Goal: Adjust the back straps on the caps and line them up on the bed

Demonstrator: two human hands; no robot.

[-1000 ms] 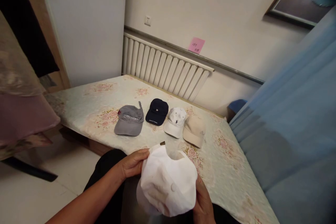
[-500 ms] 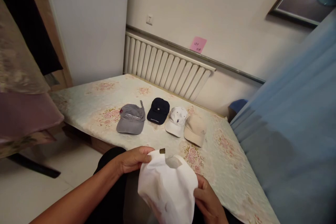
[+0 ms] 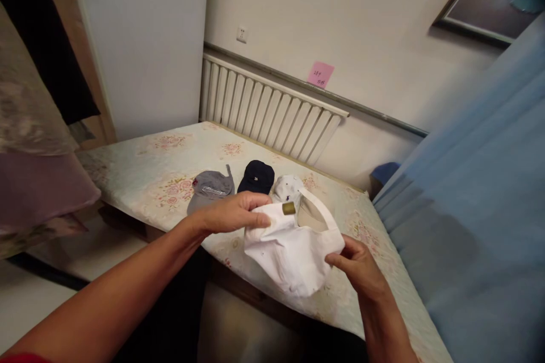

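Observation:
Both hands hold a white cap (image 3: pixel 293 258) above the near edge of the bed, its strap and brass-coloured buckle uppermost. My left hand (image 3: pixel 238 212) pinches the cap's left side beside the buckle. At the right side, by the base of the strap, my right hand (image 3: pixel 351 261) grips it between thumb and fingers. Behind the held cap lie a grey cap (image 3: pixel 215 184), a navy cap (image 3: pixel 256 177) and a white cap with a small dark logo (image 3: pixel 287 190). A beige cap (image 3: pixel 309 212) is mostly hidden behind the strap.
The caps lie on a bed with a floral cover (image 3: pixel 170 142). A white radiator (image 3: pixel 268 108) runs along the wall behind. Blue curtain (image 3: pixel 481 193) hangs at the right; clothes (image 3: pixel 38 170) hang at the left. A pink note (image 3: pixel 321 74) is on the wall.
Both hands have lifted the white cap up and forward, to the right, over the bed edge. Its strap now stands up in a loop, and it covers part of the caps behind.

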